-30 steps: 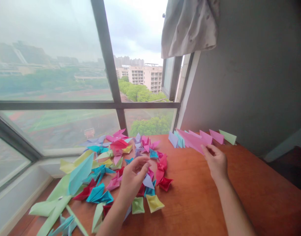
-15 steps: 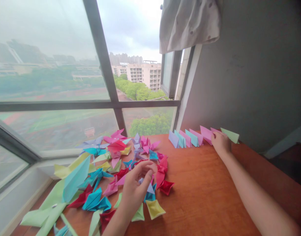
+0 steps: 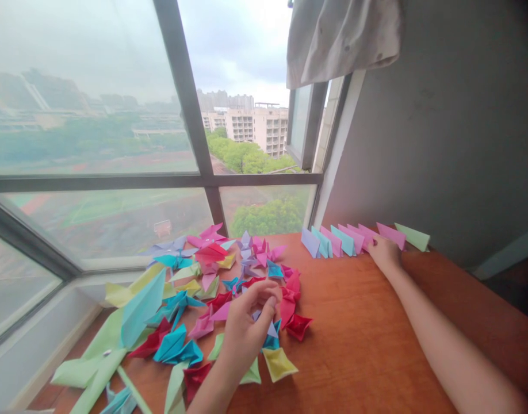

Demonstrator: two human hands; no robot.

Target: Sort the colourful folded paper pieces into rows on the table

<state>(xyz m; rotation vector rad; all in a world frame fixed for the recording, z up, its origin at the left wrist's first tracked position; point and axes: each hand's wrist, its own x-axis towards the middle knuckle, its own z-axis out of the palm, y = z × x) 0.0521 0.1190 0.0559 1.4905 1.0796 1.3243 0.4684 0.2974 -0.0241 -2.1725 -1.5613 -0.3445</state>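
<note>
My right hand (image 3: 385, 254) is at the far right of the table, its thumb and fingers closed on the lower edge of a pink folded paper (image 3: 367, 234). That paper stands in a row of upright folded papers, with a lilac one (image 3: 310, 242) at the left end and a pale green one (image 3: 412, 236) at the right end. My left hand (image 3: 252, 319) hovers over a spread of origami pieces, loosely curled with a gap between thumb and fingers and nothing visible in it. Near it lie a yellow paper box (image 3: 280, 364) and a red folded piece (image 3: 298, 326).
Many origami pieces cover the left of the brown wooden table (image 3: 345, 333), among them a large light green pinwheel (image 3: 89, 362) and a tall cyan folded paper (image 3: 142, 310). A window frame (image 3: 160, 181) borders the back, and a grey wall (image 3: 428, 144) rises at right.
My right hand has brought the pink paper down and left, closer in line with the row. The left hand keeps its curled pose. The view has shifted slightly.
</note>
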